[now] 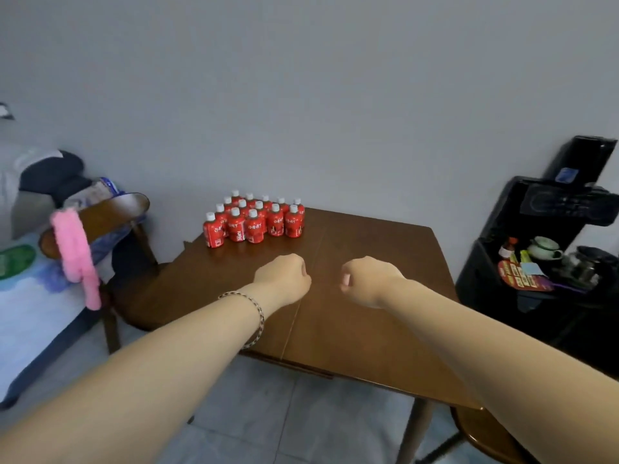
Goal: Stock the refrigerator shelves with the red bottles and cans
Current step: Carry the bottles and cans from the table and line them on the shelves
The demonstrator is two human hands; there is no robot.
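Observation:
Several small red bottles [254, 222] with white caps stand packed in rows at the far left of a brown wooden table [368, 296], close to the wall. Both my arms stretch out over the table. My left hand [284, 279] is a closed fist with nothing in it, a short way in front of the bottles; a beaded bracelet circles that wrist. My right hand [366, 279] is also a closed fist, holding nothing, level with the left and about a hand's width to its right. No refrigerator and no cans are in view.
A wooden chair [100, 219] with a pink fluffy cloth [75, 252] stands left of the table, a bed behind it. A black water dispenser [552, 262] with cups and packets stands at the right. Another chair's seat [485, 440] shows at the lower right.

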